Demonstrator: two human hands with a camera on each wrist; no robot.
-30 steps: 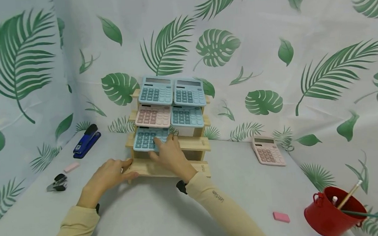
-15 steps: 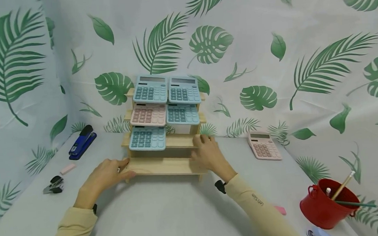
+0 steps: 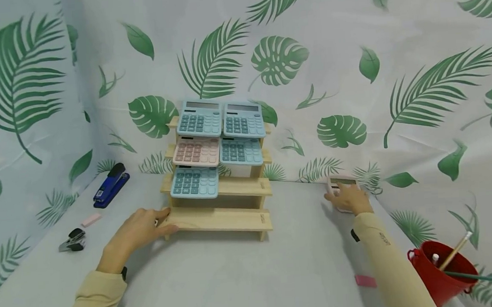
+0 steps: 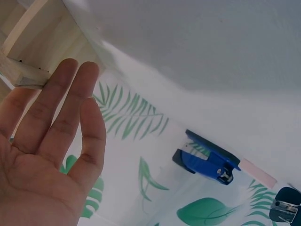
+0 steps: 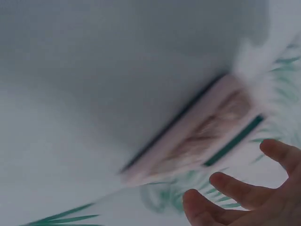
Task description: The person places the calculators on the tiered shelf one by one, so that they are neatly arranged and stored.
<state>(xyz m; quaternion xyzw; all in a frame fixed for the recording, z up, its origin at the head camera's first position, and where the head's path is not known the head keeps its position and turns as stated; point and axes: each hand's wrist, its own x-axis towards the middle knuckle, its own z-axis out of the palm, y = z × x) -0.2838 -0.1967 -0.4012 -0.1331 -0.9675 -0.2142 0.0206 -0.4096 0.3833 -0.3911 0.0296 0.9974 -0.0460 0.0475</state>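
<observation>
A tiered wooden rack point(image 3: 220, 219) stands at the back of the table. Blue calculators point(image 3: 200, 118) and a pink calculator point(image 3: 197, 152) lie on its upper tiers; one more blue calculator point(image 3: 194, 182) is at the left of the tier below. My left hand point(image 3: 138, 230) holds the left end of the bottom board between thumb and index finger, its other fingers extended beside the wood point(image 4: 28, 77). Over at the right, my right hand point(image 3: 350, 198) is above another pink calculator point(image 3: 343, 181), partly covering it. Its fingers are spread in the right wrist view, beside that calculator point(image 5: 197, 134).
On the left lie a blue stapler point(image 3: 110, 185), a pale pink eraser point(image 3: 91, 219) and a black staple remover point(image 3: 73, 240). A brighter pink eraser point(image 3: 365, 281) and a red bucket point(image 3: 437, 273) with pencils are at the right front. Leaf-print cloth point(image 3: 282, 59) backs the table.
My right hand has left the blue calculator on the rack, passed the rack's right side and reached the pink calculator at the right. My left hand stays at the rack's left end.
</observation>
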